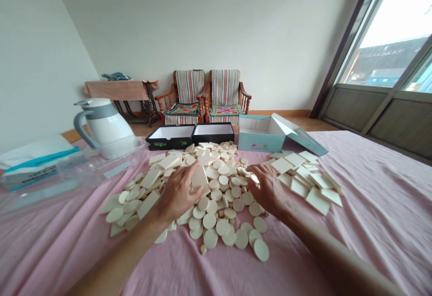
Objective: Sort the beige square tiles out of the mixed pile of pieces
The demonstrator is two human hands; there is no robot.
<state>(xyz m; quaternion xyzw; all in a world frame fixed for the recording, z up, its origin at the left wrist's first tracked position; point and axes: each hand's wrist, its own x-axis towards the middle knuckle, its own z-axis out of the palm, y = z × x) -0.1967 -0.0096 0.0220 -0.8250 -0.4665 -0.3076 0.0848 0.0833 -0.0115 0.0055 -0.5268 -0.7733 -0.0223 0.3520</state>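
My left hand (180, 192) is on the left part of a heap of pale wooden pieces, its thumb and fingers closed on a square wooden tile (200, 179) that stands tilted. Beneath and around it lie more square tiles mixed with round wooden discs (209, 221). At the right side of the heap, my right hand (269, 189) rests low with thumb and forefinger apart. A few discs (254, 178) show in that gap; its other fingertips are partly hidden. Just right of this hand is a separate pile of square tiles (305, 179).
Behind the heap stand two black open boxes (172, 143) (213, 136) and a light blue box (261, 142) with its lid (305, 138) leaning beside it. On the left are a thermos jug (108, 123), a clear plastic tray (84, 165) and a tissue pack (40, 168). Pink cloth (381, 188) covers the table.
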